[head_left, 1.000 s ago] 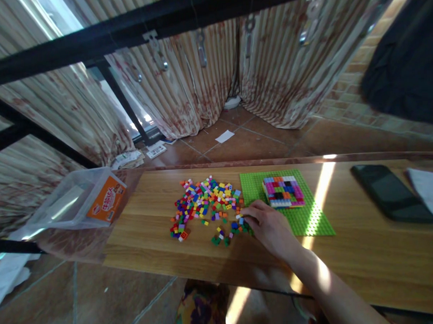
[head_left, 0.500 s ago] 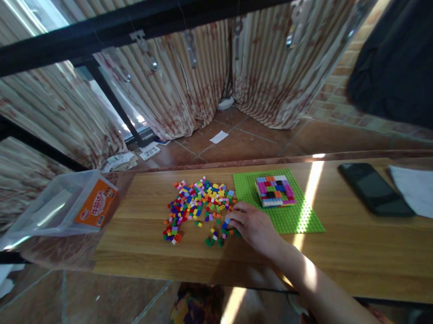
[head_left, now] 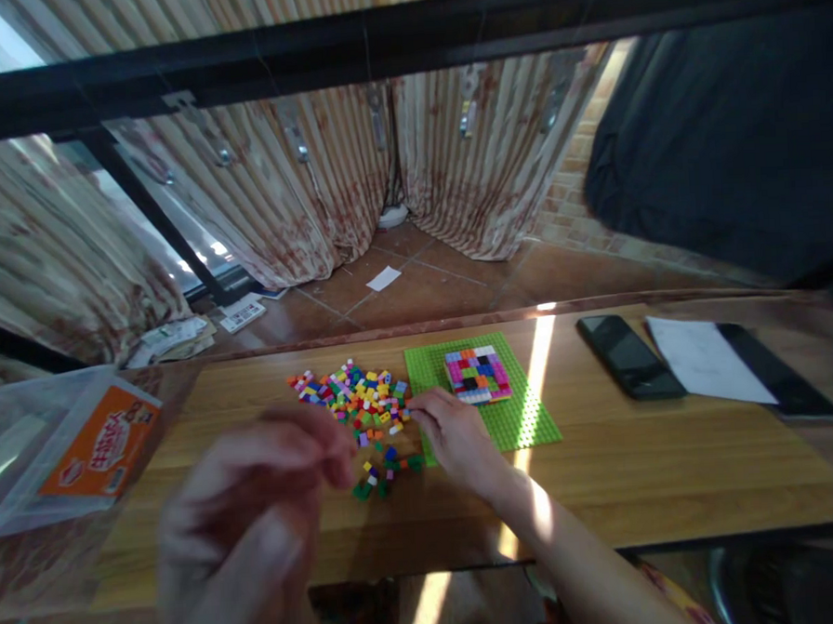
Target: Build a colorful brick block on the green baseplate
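My right hand (head_left: 458,440) is over the left edge of the green baseplate (head_left: 526,418), its thumb and fingers pinched together. Whatever lies between those fingertips is too small or hidden to name. A flat, square build of multicoloured bricks (head_left: 477,374) sits on the baseplate, just beyond that hand. Left of the plate spreads a pile of small loose toy bricks (head_left: 357,390), with several more bricks (head_left: 383,472) nearer to me. Large and blurred in the foreground, my left hand (head_left: 247,535) has half-curled fingers, thumb apart, and nothing visible between them. It covers part of the table and pile.
A clear plastic box (head_left: 18,445) with an orange label stands at the left. On the right of the wooden table (head_left: 607,488) lie a black phone (head_left: 628,357), a white paper (head_left: 705,357) and a dark flat object (head_left: 775,368). Sunlight crosses the tabletop.
My left hand has come into view in the foreground. My right hand remains pinched beside the baseplate, a little nearer the pile's edge. The whole view has shifted to the right.
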Action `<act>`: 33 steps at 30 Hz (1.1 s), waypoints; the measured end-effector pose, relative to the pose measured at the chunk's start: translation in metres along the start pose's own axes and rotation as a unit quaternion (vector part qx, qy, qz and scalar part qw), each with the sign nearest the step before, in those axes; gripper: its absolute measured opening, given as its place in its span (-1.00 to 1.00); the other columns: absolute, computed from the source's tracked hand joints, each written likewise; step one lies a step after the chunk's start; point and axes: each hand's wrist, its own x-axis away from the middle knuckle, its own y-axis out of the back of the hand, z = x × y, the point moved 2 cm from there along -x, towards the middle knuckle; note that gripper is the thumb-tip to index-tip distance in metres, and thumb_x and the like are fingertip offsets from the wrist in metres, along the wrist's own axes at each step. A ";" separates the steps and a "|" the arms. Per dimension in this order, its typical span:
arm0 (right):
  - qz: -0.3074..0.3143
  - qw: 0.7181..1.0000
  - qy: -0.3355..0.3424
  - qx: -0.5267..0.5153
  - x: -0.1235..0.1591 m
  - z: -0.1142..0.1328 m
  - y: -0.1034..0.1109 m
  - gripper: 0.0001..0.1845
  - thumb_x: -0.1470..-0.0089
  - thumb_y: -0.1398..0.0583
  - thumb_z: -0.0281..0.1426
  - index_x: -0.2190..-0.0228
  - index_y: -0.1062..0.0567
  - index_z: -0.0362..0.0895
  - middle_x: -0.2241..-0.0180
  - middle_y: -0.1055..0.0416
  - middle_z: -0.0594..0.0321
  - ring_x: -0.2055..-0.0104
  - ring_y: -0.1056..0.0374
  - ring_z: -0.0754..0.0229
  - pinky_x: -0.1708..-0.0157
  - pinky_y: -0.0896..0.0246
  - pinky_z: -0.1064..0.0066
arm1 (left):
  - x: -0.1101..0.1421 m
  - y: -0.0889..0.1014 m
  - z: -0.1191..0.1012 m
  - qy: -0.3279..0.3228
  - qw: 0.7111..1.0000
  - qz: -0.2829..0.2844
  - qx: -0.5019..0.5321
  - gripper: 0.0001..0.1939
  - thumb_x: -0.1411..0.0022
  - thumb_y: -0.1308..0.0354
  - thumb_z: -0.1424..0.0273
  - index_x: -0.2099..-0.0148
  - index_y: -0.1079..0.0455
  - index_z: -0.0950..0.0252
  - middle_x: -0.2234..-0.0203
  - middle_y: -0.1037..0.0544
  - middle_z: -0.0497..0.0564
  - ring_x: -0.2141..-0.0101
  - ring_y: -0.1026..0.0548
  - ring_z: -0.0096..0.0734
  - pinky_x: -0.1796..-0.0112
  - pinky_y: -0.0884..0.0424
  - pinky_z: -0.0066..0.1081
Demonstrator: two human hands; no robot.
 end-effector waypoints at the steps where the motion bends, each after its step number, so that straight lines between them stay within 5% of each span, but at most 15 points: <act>1: -0.022 0.999 -0.012 -0.021 -0.001 -0.003 0.009 -0.81 -0.22 -0.09 -0.43 0.27 -0.52 -0.11 0.29 -0.50 0.18 0.27 -0.43 0.20 0.23 -0.29 0.40 | -0.013 -0.013 0.009 0.023 0.999 0.034 0.000 -0.84 -0.06 -0.32 0.31 0.25 -0.55 0.17 0.37 -0.54 -0.03 0.35 -0.48 -0.42 0.33 -0.46 -0.45; 7: -0.149 0.983 -0.087 -0.057 -0.001 -0.040 0.067 -0.85 -0.12 -0.17 -0.37 0.31 -0.55 -0.11 0.36 -0.54 0.22 0.37 -0.43 0.22 0.35 -0.31 0.40 | -0.029 -0.037 0.086 0.205 0.972 0.040 -0.105 -0.88 -0.08 -0.26 0.36 0.30 -0.53 0.27 0.44 -0.56 -0.04 0.40 -0.46 -0.47 0.33 -0.38 -0.49; 12: -0.138 0.984 -0.111 -0.002 0.002 -0.069 0.091 -0.83 -0.08 -0.17 -0.36 0.40 -0.58 -0.11 0.32 -0.49 0.20 0.33 -0.41 0.20 0.38 -0.28 0.39 | -0.019 -0.047 0.110 0.229 0.918 0.208 -0.248 -0.82 -0.14 -0.18 0.33 0.26 -0.53 0.30 0.41 -0.57 0.00 0.40 -0.47 -0.39 0.36 -0.37 -0.44; 14: -0.122 0.986 -0.112 0.013 0.002 -0.074 0.092 -0.82 -0.08 -0.17 -0.37 0.38 -0.60 -0.11 0.30 -0.48 0.20 0.33 -0.41 0.22 0.36 -0.29 0.39 | -0.019 -0.051 0.113 0.221 0.910 0.228 -0.268 -0.80 -0.16 -0.14 0.33 0.24 -0.52 0.31 0.40 -0.57 0.00 0.40 -0.47 -0.40 0.37 -0.36 -0.45; 20: -0.114 0.987 -0.095 0.059 -0.002 -0.072 0.090 -0.78 -0.11 -0.16 -0.33 0.39 -0.60 -0.12 0.31 -0.46 0.20 0.36 -0.40 0.25 0.34 -0.31 0.38 | -0.020 -0.052 0.119 0.179 0.902 0.226 -0.321 -0.80 -0.18 -0.10 0.37 0.24 -0.51 0.30 0.40 -0.59 0.00 0.38 -0.51 -0.38 0.34 -0.40 -0.43; 25: -0.131 0.991 -0.033 0.019 -0.002 -0.044 0.076 -0.79 -0.17 -0.13 -0.34 0.32 -0.58 -0.09 0.28 -0.47 0.19 0.27 -0.42 0.21 0.25 -0.35 0.34 | -0.031 -0.030 0.117 0.149 0.896 0.163 -0.386 -0.79 -0.19 -0.08 0.34 0.26 -0.52 0.28 0.39 -0.62 -0.01 0.37 -0.54 -0.34 0.30 -0.43 -0.39; 29: -0.016 0.999 -0.003 0.038 0.008 -0.013 0.036 -0.78 -0.22 -0.10 -0.37 0.29 -0.56 -0.08 0.29 -0.48 0.17 0.25 -0.41 0.19 0.20 -0.31 0.36 | -0.042 -0.007 0.114 0.131 0.884 0.084 -0.441 -0.77 -0.19 -0.07 0.35 0.26 -0.53 0.31 0.38 -0.62 0.01 0.35 -0.54 -0.33 0.26 -0.43 -0.38; 33: 0.064 0.995 0.002 0.077 0.014 -0.001 0.001 -0.77 -0.24 -0.08 -0.41 0.30 -0.55 -0.08 0.29 -0.47 0.17 0.21 -0.38 0.16 0.19 -0.26 0.38 | -0.045 0.003 0.114 0.121 0.863 0.085 -0.483 -0.78 -0.18 -0.05 0.44 0.26 -0.54 0.31 0.35 -0.63 0.03 0.31 -0.56 -0.32 0.22 -0.43 -0.38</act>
